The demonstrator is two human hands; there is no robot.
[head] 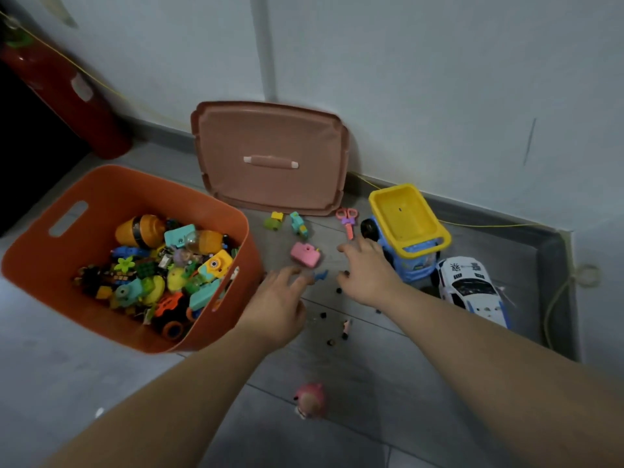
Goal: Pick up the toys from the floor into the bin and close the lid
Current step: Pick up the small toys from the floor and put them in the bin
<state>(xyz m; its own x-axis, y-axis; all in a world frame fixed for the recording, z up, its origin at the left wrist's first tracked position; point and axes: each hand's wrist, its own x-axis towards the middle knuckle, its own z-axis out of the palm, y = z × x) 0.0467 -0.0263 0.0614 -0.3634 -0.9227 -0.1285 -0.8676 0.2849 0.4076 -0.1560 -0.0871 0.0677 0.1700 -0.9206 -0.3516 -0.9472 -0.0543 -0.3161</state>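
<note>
Both hands were out over the scatter, and there was plenty that could go awry; the left hand (pixel 280 298) hovered just beside the near corner of the orange bin (pixel 50 265), so a hasty sweep might have knocked its wall and shifted it. The little black bits (pixel 339 290) strewn on the floor between the two wrists looked easy to flick away under a careless palm. The bin was already heaped with toys, so the bulky dump truck (pixel 408 228) and the police car (pixel 472 288) might have sat too high for the lid (pixel 270 157), which leaned against the wall behind. That is a guess, mind.

Now the grip: the left hand was open, fingers loosely spread and a touch blurred, holding nothing I could see; the right hand (pixel 368 268) was open too, fingers splayed forward, nothing in it.

The pink toy camera (pixel 305 254) lay on the floor between the two hands, just ahead of the left fingertips and just left of the right ones; a small blue piece (pixel 320 275) lay right at the left fingertips, and whether it was touched I cannot tell. The right hand's far edge sat just beside the truck's front wheel; the pink scissors (pixel 347 221) lay beyond it, and a pink figure (pixel 309 400) lay well back, between the forearms.
</note>
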